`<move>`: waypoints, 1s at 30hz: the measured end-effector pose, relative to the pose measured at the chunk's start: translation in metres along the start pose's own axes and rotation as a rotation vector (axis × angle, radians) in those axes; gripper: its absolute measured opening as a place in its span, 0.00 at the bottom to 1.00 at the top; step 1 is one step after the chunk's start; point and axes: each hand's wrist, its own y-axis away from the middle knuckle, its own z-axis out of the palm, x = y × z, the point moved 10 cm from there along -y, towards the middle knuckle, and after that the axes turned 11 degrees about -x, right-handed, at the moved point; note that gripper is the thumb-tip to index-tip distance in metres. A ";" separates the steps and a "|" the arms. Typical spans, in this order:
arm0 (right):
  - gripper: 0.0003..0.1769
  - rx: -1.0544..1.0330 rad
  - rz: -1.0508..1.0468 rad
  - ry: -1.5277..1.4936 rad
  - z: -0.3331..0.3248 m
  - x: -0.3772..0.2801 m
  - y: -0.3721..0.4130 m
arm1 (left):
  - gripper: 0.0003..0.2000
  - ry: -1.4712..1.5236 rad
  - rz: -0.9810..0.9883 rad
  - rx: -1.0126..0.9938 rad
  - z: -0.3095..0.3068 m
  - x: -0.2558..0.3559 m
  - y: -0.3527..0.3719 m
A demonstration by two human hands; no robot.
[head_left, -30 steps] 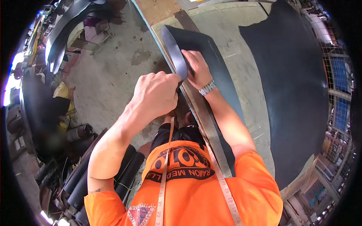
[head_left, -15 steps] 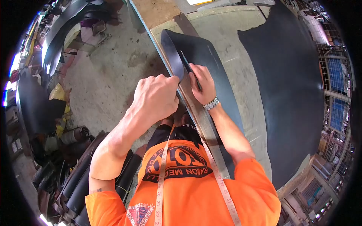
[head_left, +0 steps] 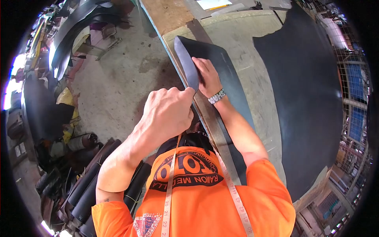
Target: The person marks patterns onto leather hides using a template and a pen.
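Observation:
My left hand (head_left: 169, 110) is closed in a fist on the turned-up edge of a dark leather sheet (head_left: 233, 83) at the bench's left side. The sheet's raised flap (head_left: 186, 63) curls upward, its paler underside showing. My right hand (head_left: 208, 79), with a metal watch on the wrist, is closed just behind that flap, its fingertips beside the flap's edge. Half a second ago it held a slim, dark pointed tool; the flap and fingers now hide whatever it grips. A flat dark strip (head_left: 226, 146) lies along the bench edge under my right forearm.
A larger dark leather hide (head_left: 308, 102) covers the right of the bench (head_left: 260, 98). Paper and a pencil (head_left: 220, 6) lie at the far end. Dark rolls (head_left: 85, 201) are heaped on the floor at lower left. A measuring tape (head_left: 167, 201) hangs from my neck.
My right hand has moved closer to the flap, and the pointed tool has gone out of sight. My left hand still grips the leather edge. The view has shifted slightly.

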 end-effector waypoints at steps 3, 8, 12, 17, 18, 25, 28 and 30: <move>0.36 0.020 -0.017 -0.020 0.002 0.003 -0.017 | 0.09 0.012 -0.011 0.043 -0.009 0.000 0.007; 0.30 0.135 -0.036 -0.022 -0.018 -0.016 0.001 | 0.09 0.009 -0.058 0.099 -0.024 -0.019 0.016; 0.25 0.100 -0.011 0.026 -0.019 -0.015 -0.005 | 0.09 0.000 -0.058 0.109 -0.021 -0.023 0.021; 0.24 0.092 -0.081 0.027 -0.013 -0.007 -0.025 | 0.09 0.006 -0.048 0.069 -0.022 -0.015 0.018; 0.24 0.093 -0.091 0.024 -0.013 -0.006 -0.028 | 0.09 0.009 -0.042 0.075 -0.022 -0.014 0.019; 0.16 0.114 -0.089 0.039 -0.002 0.007 -0.052 | 0.12 0.037 -0.108 0.033 -0.014 -0.017 0.021; 0.15 0.113 -0.026 -0.001 0.010 0.022 -0.058 | 0.12 0.034 -0.114 0.051 -0.020 -0.013 0.032; 0.15 0.138 0.012 -0.009 0.010 0.027 -0.061 | 0.12 0.079 -0.152 0.043 -0.021 -0.016 0.043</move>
